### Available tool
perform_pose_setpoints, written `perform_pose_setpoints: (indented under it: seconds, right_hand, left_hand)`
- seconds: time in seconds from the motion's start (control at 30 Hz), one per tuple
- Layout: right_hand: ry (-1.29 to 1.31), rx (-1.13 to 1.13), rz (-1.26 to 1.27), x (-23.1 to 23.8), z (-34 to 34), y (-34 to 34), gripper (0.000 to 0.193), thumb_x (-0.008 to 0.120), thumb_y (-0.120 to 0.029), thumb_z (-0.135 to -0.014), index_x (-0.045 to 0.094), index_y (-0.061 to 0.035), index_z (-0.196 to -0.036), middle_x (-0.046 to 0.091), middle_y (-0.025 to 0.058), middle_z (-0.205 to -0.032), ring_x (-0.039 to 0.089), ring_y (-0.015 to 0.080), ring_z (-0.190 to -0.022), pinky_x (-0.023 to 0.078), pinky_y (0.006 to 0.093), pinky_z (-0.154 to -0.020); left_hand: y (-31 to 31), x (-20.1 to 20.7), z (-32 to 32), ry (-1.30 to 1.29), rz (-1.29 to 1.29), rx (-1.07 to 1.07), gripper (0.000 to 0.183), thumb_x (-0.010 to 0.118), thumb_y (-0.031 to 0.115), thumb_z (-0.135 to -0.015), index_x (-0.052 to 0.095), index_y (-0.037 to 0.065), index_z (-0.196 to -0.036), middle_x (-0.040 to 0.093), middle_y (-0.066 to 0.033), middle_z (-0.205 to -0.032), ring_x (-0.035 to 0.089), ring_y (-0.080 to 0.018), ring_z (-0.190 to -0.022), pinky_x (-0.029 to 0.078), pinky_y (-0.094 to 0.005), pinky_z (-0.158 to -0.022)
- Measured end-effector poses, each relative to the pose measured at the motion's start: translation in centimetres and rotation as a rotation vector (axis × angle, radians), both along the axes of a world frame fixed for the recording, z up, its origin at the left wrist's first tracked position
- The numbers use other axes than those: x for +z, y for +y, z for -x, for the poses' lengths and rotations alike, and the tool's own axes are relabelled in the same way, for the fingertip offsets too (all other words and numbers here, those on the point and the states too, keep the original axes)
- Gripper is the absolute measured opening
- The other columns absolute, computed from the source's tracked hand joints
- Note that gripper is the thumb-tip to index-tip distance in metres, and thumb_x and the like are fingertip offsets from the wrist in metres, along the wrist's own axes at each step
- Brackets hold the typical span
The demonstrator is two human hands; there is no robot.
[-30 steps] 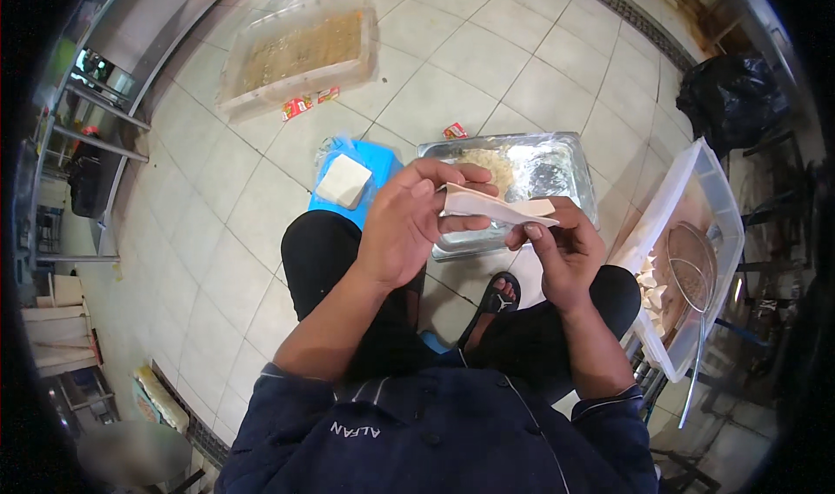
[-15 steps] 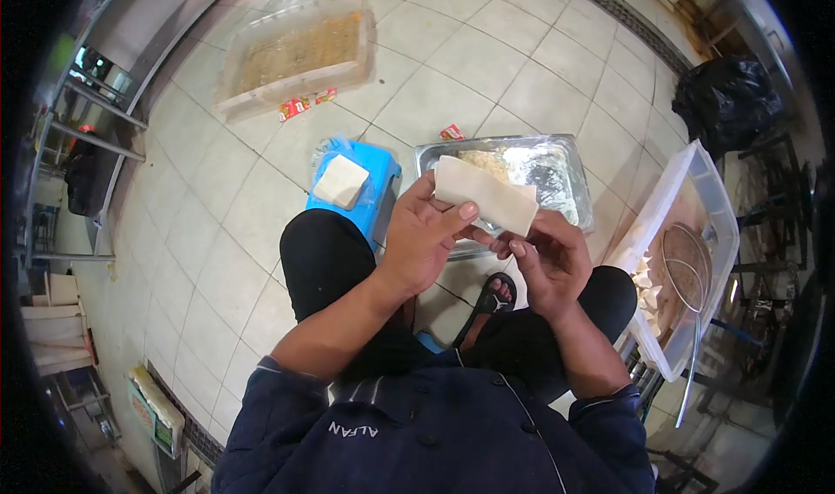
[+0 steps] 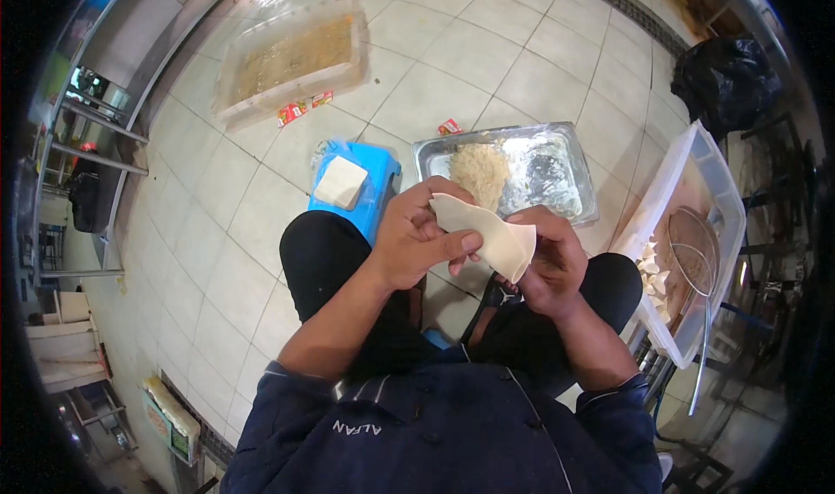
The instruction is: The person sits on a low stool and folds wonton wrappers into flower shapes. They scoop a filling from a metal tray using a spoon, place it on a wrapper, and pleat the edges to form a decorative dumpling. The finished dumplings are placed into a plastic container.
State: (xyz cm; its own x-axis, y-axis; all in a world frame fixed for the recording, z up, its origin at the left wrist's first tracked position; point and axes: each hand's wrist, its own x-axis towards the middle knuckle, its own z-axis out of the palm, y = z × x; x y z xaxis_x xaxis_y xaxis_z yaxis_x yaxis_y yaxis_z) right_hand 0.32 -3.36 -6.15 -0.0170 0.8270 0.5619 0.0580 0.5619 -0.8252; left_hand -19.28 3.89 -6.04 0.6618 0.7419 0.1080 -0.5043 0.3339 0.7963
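Observation:
A pale, folded dumpling wrapper (image 3: 489, 235) is held up between my hands, its far edge curving. My left hand (image 3: 417, 243) pinches the left end, thumb on the near face. My right hand (image 3: 557, 263) is closed at the right end, some fingertips hidden behind the sheet. Whether filling lies inside the fold cannot be seen. Just beyond sits a metal tray (image 3: 570, 137) with a heap of pale, crumbly filling (image 3: 480, 170) on its left side. A stack of square wrappers (image 3: 341, 182) rests on plastic atop a blue stool (image 3: 380, 176) to the left.
At right, a clear plastic bin (image 3: 665, 190) holds several folded dumplings (image 3: 652, 281) and a long-handled wire strainer (image 3: 691, 250). A translucent bin (image 3: 348, 76) stands at the far left, near red packets (image 3: 293, 113). A black bag (image 3: 726, 85) lies far right.
The wrapper has gone from a flatter fold to a curved, bent shape, and sits slightly lower. My right hand has shifted up along its right end. More of the filling heap shows.

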Motion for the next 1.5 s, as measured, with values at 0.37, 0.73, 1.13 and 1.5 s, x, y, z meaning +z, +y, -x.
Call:
perform_pose_setpoints:
  seconds: [0.37,0.73,1.13,1.5]
  right_hand:
    - [-0.031,0.134,0.033,1.3,0.0,0.2,0.030,0.073,-0.004,-0.081,0.064,0.0016,-0.108,0.067,0.0171,-0.101,0.065,0.0279,-0.090,0.050,0.0357,-0.079]
    - [-0.093,0.077,0.081,1.3,0.4,0.6,0.019,0.071,-0.002,-0.081,0.064,-0.0009,-0.098,0.065,0.0165,-0.097,0.064,0.0266,-0.089,0.049,0.0346,-0.077]
    - [-0.054,0.007,0.113,1.0,1.0,0.4,0.016,0.071,-0.005,-0.079,0.061,0.0001,-0.091,0.062,0.0154,-0.096,0.061,0.0256,-0.084,0.047,0.0330,-0.076]
    - [-0.190,-0.074,0.157,1.2,0.7,0.6,0.023,0.073,-0.005,-0.078,0.059,-0.0018,-0.097,0.058,0.0141,-0.106,0.059,0.0213,-0.090,0.048,0.0307,-0.076]
  left_hand:
    - [0.2,1.2,1.3,0.189,-0.283,0.034,0.042,0.082,0.002,-0.077,0.057,0.002,-0.111,0.063,-0.0077,-0.108,0.063,-0.0146,-0.101,0.052,-0.0286,-0.086]
    - [0.8,1.6,1.7,0.196,-0.323,0.077,0.047,0.083,-0.001,-0.074,0.056,0.002,-0.113,0.065,-0.0088,-0.106,0.064,-0.0149,-0.100,0.052,-0.0294,-0.085]
    - [0.1,1.1,0.8,0.227,-0.086,0.000,0.037,0.080,0.006,-0.077,0.064,-0.004,-0.108,0.068,-0.0102,-0.100,0.065,-0.0145,-0.091,0.052,-0.0274,-0.080]
    - [1.2,1.4,1.5,0.329,0.055,-0.147,0.026,0.077,0.005,-0.082,0.069,-0.005,-0.105,0.070,-0.0082,-0.095,0.066,-0.0131,-0.082,0.054,-0.0245,-0.066]
